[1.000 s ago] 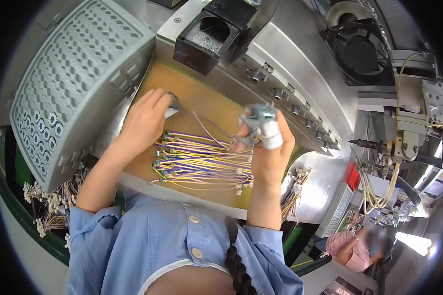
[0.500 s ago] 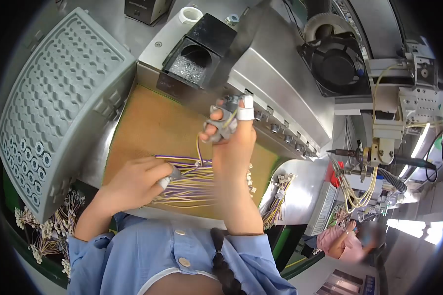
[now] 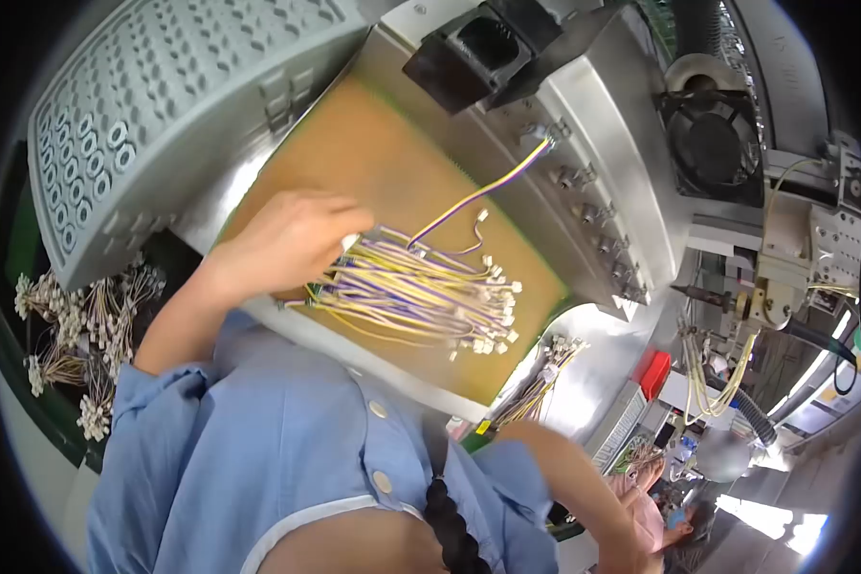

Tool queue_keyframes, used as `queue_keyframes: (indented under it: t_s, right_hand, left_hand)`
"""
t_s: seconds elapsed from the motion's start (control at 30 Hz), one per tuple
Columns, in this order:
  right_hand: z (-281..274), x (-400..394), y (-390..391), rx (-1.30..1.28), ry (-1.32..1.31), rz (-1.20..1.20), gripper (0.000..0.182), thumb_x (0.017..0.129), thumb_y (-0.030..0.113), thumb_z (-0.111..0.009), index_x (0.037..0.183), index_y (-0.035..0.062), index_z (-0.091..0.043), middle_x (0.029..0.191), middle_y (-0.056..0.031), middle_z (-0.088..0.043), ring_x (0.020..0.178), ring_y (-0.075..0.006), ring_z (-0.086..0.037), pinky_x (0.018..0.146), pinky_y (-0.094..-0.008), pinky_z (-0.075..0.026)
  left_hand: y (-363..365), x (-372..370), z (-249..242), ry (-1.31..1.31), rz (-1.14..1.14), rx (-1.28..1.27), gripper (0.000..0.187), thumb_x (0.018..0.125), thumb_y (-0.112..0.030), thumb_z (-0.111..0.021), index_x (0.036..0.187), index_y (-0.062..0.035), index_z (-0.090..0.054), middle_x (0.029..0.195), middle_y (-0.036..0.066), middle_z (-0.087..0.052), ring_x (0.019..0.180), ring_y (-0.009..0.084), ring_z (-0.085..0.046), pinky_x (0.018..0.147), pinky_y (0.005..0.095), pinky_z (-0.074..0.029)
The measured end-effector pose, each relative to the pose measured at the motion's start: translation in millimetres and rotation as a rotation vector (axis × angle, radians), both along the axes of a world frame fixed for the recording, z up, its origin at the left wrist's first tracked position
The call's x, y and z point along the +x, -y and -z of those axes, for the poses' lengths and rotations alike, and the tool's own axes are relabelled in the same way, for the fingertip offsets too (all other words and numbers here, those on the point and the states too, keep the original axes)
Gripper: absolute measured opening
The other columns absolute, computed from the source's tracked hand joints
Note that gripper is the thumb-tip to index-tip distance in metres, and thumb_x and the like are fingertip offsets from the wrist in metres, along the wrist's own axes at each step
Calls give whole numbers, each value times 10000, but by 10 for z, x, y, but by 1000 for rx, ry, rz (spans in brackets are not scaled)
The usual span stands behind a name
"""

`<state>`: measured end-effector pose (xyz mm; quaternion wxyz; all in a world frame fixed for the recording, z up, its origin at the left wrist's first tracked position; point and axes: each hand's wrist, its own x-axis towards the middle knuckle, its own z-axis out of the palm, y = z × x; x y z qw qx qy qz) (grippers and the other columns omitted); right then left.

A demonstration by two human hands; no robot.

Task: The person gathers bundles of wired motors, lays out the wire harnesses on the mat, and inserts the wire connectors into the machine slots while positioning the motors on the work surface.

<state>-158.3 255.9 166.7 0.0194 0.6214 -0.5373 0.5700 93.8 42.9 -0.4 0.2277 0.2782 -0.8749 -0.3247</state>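
My left hand is closed, its fingertips bent down at the left end of a pile of yellow, white and purple wire leads. White tape or a finger cover shows on one fingertip; whatever the fingers pinch is hidden. White connectors tip the right ends of the leads. One yellow-and-purple wire runs up from the pile to a metal fitting on the steel housing. My right forearm reaches down to the lower right, and its hand is out of sight.
A grey dimpled tray with metal rings stands at left, above bunches of connector leads. A black box and a fan are at the back. A pointed tool juts in at right. Another person sits beyond.
My right hand has left the housing and swung down right, out of view. A wire now stretches to the fitting. The view has turned; my left hand stays by the pile's left end.
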Motion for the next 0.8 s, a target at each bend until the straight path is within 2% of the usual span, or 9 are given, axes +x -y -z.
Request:
queue_keyframes:
  t_s: [0.1, 0.2, 0.37, 0.47, 0.53, 0.57, 0.63, 0.77, 0.8]
  right_hand:
    - [12, 83, 39, 128, -463, -322, 285, 711, 24, -619, 987, -12, -556, 882, -84, -586, 796, -181, -573, 724, -287, -461]
    - [65, 125, 40, 122, -684, -477, 274, 715, 35, -619, 977, -10, -552, 873, -86, -582, 795, -185, -572, 727, -296, -461]
    - [-41, 102, -117, -55, -846, -583, 257, 722, 54, -617, 962, -7, -546, 858, -90, -577, 793, -192, -571, 732, -311, -460]
    - [-108, 89, -211, -157, -933, -635, 248, 726, 66, -617, 952, -5, -542, 850, -92, -573, 792, -196, -570, 735, -320, -460]
    - [-147, 75, -292, -212, -982, -655, 243, 729, 73, -616, 946, -3, -539, 844, -93, -571, 791, -199, -570, 736, -326, -460]
    - [-165, 70, -339, -248, -1006, -672, 240, 731, 77, -616, 943, -3, -538, 841, -94, -570, 791, -200, -570, 737, -329, -460]
    - [-232, 52, -425, -316, -1048, -691, 235, 733, 84, -615, 937, -1, -535, 835, -95, -567, 790, -203, -569, 739, -336, -459]
    - [-352, 31, -487, -406, -1085, -718, 226, 739, 100, -614, 924, 1, -530, 823, -98, -563, 789, -208, -568, 743, -348, -459]
    - [-377, 21, -528, -407, -1094, -728, 224, 741, 103, -614, 921, 2, -528, 820, -99, -561, 788, -210, -568, 744, -351, -459]
  left_hand:
    - [-54, -49, -15, 26, -7, -11, 231, 616, 32, -544, 837, -14, -492, 773, 132, -509, 772, 326, -519, 657, 409, -420]
    - [-84, -85, -50, 32, -20, -26, 230, 622, 39, -535, 842, -18, -498, 779, 128, -518, 773, 319, -526, 669, 406, -420]
    - [-87, -64, -39, 78, -32, -32, 256, 633, 30, -544, 880, -28, -520, 800, 124, -532, 785, 315, -534, 684, 403, -421]
    - [-47, -82, -87, 46, -88, -8, 232, 699, -21, -569, 926, -44, -528, 812, 114, -537, 787, 307, -542, 691, 396, -436]
    - [-27, -98, -97, -57, -318, -259, 325, 732, -62, -606, 1047, -56, -527, 881, 112, -556, 806, 286, -554, 715, 358, -450]
    - [-10, -89, -117, -48, -303, -250, 325, 732, -62, -606, 1047, -56, -527, 881, 112, -556, 806, 286, -554, 715, 358, -450]
    - [17, -24, -148, -83, -397, -26, 412, 741, -74, -626, 1134, -59, -503, 947, 115, -568, 809, 262, -559, 730, 329, -456]
    - [-13, 96, -97, -32, -478, -20, 438, 749, -67, -639, 1158, -45, -484, 892, 74, -580, 654, 191, -492, 591, 279, -410]
    - [-34, 106, -69, -32, -468, -16, 438, 749, -67, -639, 1158, -45, -484, 892, 74, -580, 654, 191, -492, 591, 279, -410]
